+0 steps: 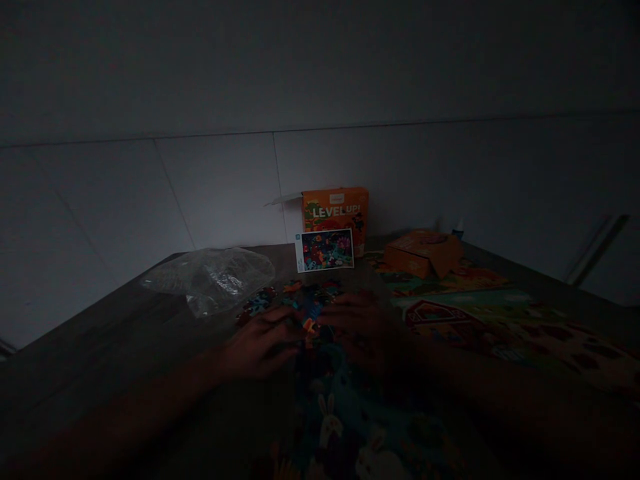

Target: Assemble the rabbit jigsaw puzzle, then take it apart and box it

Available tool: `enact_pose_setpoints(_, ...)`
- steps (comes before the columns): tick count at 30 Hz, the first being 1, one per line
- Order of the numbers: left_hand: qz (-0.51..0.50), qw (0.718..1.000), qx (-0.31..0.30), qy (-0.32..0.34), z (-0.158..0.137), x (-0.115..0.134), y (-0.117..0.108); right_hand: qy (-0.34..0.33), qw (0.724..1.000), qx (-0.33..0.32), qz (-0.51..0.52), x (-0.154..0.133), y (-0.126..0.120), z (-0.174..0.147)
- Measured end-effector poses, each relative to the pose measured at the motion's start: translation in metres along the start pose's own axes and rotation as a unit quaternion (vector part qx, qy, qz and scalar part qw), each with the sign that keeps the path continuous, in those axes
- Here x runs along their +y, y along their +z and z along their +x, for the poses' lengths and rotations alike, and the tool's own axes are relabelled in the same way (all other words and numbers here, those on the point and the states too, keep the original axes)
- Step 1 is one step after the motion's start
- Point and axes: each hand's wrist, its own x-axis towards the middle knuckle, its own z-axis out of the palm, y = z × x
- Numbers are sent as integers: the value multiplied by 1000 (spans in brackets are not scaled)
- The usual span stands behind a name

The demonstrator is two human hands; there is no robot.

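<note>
Crumpled plastic bag (227,273) at left, on dark tabletop (165,320). Left hand (263,340) palm down, fingers partly bent, slightly apart, tips at puzzle pieces (257,301); grip on any piece: cannot tell. Rabbit puzzle (343,387) between forearms, reaching under hands. Picture card (327,251) leans before upright orange box (335,200). Right hand (357,327) over puzzle, fingers extended; too dark to tell hold. Farm picture (465,317) right, second orange box (423,250) behind it.

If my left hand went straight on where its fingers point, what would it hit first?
Your left hand would probably meet the bright orange puzzle patch just past its fingertips, then your right hand; it's too dark to tell whether the fingers touch it now.
</note>
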Motion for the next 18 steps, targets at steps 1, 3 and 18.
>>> enact_pose_setpoints(1,-14,1000,-10,1,2,5,-1,-10,1000,-3,14,-1,0,0)
enact_pose_setpoints(3,-54,997,-47,14,6,16,-4,-18,999,-2,43,-1,0,0)
enact_pose_setpoints(18,9,980,64,-188,6,-6,10,91,984,-46,143,9,10,-9)
